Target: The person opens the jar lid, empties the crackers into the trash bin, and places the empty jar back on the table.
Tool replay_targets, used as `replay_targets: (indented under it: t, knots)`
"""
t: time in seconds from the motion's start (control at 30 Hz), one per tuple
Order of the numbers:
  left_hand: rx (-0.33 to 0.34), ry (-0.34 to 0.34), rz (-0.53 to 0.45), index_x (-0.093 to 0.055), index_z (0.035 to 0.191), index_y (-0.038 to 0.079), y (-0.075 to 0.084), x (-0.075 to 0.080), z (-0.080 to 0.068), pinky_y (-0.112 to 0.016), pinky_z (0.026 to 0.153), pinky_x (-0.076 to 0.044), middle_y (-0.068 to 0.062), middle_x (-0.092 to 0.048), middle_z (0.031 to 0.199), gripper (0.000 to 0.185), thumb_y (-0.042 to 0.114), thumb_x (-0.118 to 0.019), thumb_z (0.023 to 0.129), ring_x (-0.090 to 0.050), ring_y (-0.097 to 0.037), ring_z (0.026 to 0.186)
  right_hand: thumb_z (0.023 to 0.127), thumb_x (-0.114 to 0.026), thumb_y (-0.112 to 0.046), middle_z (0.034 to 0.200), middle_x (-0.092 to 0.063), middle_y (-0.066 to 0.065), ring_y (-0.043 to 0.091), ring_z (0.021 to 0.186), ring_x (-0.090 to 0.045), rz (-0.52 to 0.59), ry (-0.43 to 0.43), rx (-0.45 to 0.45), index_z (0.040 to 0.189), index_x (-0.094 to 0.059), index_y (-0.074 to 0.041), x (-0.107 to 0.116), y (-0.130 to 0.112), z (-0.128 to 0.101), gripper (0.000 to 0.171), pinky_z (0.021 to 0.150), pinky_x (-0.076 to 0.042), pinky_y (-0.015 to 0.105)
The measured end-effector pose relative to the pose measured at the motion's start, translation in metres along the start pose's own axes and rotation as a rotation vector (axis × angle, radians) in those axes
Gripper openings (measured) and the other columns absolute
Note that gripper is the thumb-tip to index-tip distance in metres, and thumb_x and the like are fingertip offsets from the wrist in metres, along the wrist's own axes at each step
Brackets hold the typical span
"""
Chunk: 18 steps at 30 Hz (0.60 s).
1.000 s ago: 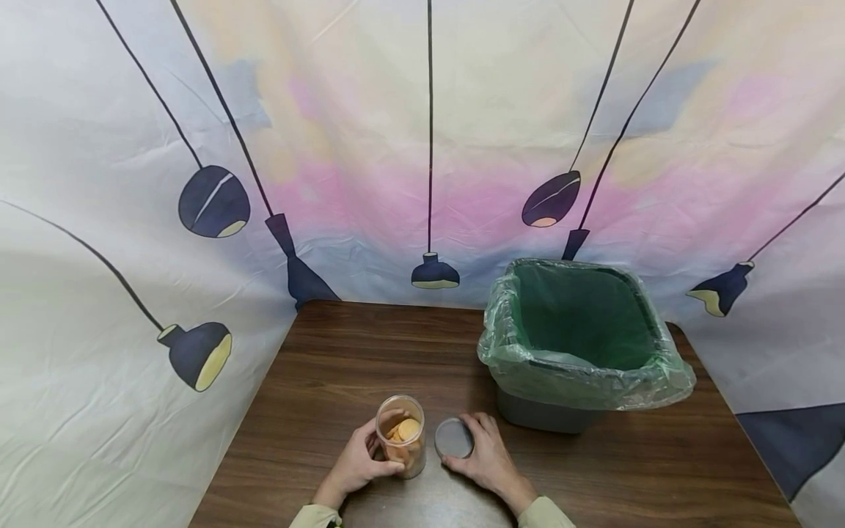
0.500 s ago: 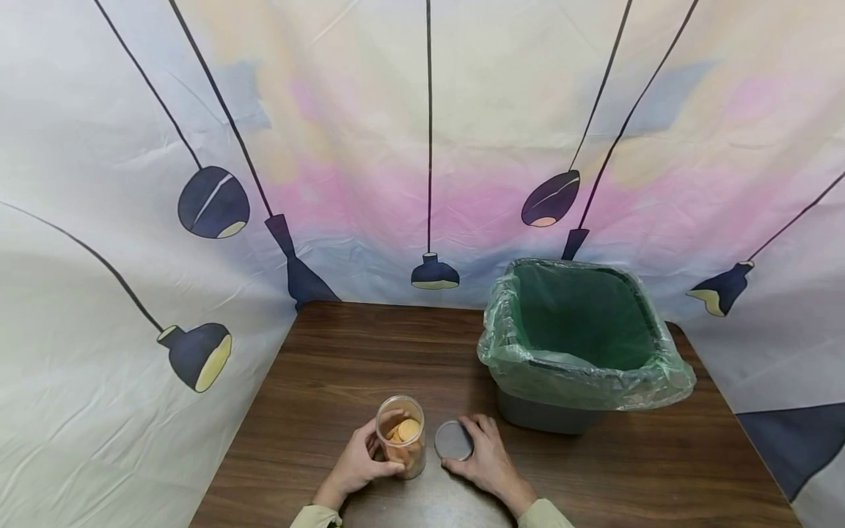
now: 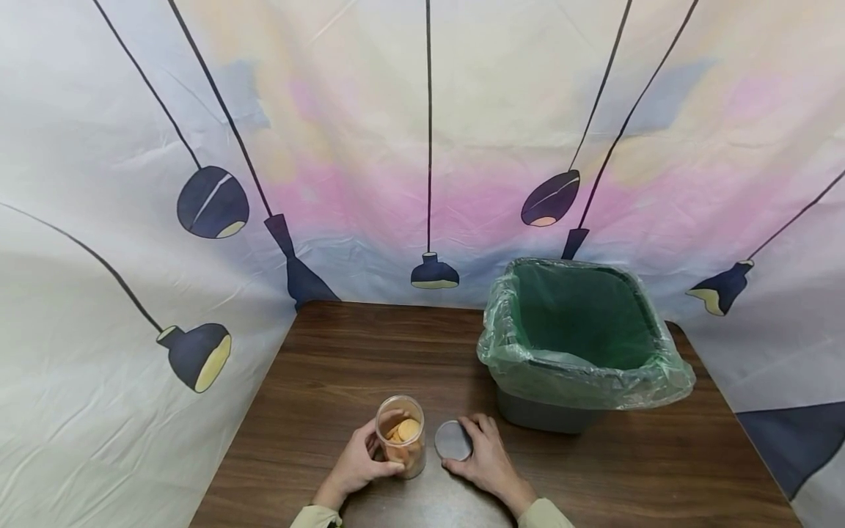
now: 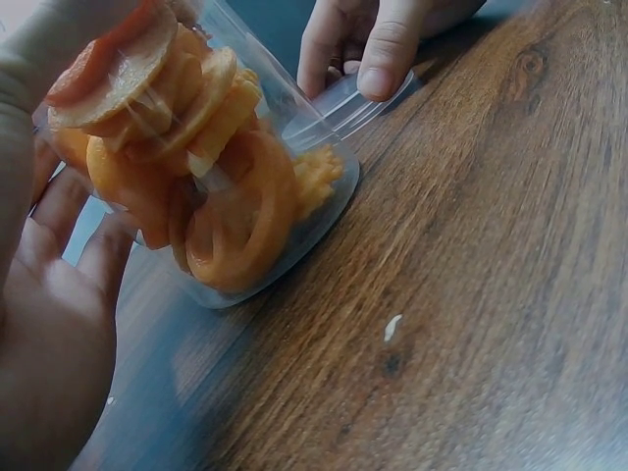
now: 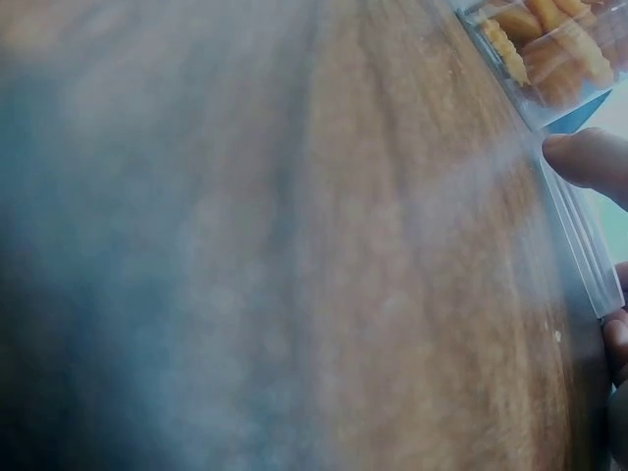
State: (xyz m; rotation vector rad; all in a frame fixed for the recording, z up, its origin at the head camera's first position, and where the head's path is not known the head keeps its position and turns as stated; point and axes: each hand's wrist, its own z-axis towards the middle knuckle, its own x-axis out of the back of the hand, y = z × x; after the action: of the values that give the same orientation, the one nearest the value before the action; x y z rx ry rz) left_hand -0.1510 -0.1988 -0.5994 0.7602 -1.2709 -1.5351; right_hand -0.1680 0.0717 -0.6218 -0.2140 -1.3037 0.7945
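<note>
A clear plastic jar (image 3: 414, 463) stands upright and uncapped on the table, with orange and yellow food pieces (image 4: 235, 211) inside, some ring-shaped and some ridged. My left hand (image 3: 357, 462) grips it from the left, thumb at the front and fingers behind. Just right of the jar a round, clear lid (image 3: 453, 441) lies flat on the wood. My right hand (image 3: 487, 456) holds that lid by its right edge between thumb and fingers. The left wrist view shows the lid (image 4: 353, 106) close to the jar's base; the right wrist view is mostly blurred tabletop.
On the right of the brown wooden table (image 3: 370, 345) stands a grey bin (image 3: 548, 412) lined with a translucent green bag (image 3: 587, 381). Behind the table hangs a cloth backdrop (image 3: 370, 183) printed with lamps. A small pale crumb (image 4: 392, 327) lies near the jar.
</note>
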Motion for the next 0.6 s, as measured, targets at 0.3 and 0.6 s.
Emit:
replay_targets:
  t: [0.3, 0.6]
  knots:
    - [-0.038, -0.013, -0.013, -0.045, 0.142, 0.004, -0.001, -0.0005, -0.0008, -0.017, 0.105, -0.039, -0.006, -0.052, 0.142, 0.077, -0.005, -0.08, 0.074, -0.05, -0.008, 0.129, 0.063, -0.085, -0.057, 0.115, -0.054, 0.006, 0.022, 0.105, -0.051, 0.016, -0.054, -0.026, 0.126, -0.062, -0.009, 0.0028, 0.0, 0.0007, 0.082, 0.082, -0.052, 0.042]
    - [-0.066, -0.017, -0.019, -0.044, 0.142, 0.002, -0.0002, -0.001, 0.0007, -0.017, 0.106, -0.038, -0.01, -0.051, 0.143, 0.078, -0.007, -0.079, 0.073, -0.049, -0.008, 0.13, 0.067, -0.081, -0.06, 0.12, -0.055, 0.009, 0.024, 0.109, -0.053, 0.048, -0.1, -0.067, 0.131, -0.058, -0.011, 0.0084, -0.0012, 0.0037, 0.084, 0.084, -0.052, 0.043]
